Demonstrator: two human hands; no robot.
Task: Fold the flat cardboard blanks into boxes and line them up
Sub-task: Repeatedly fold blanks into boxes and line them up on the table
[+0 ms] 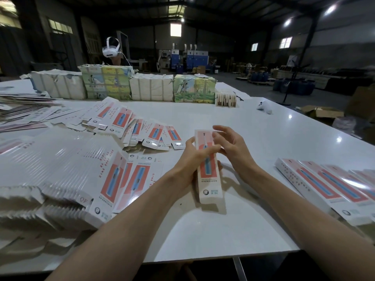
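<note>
A long white box with a red and blue panel stands tilted over the table's middle, its near end low by the surface. My left hand grips its upper half, thumb across the front. My right hand is at the box's top right edge with fingers bent around it. A thick fanned stack of flat blanks lies at the left. More blanks are spread behind it. A row of folded boxes lies side by side at the right.
The white table ends close in front of me. Wrapped bundles line its far side, with a person wearing a white headset behind them. A white controller lies far right. Cartons sit on the floor to the right.
</note>
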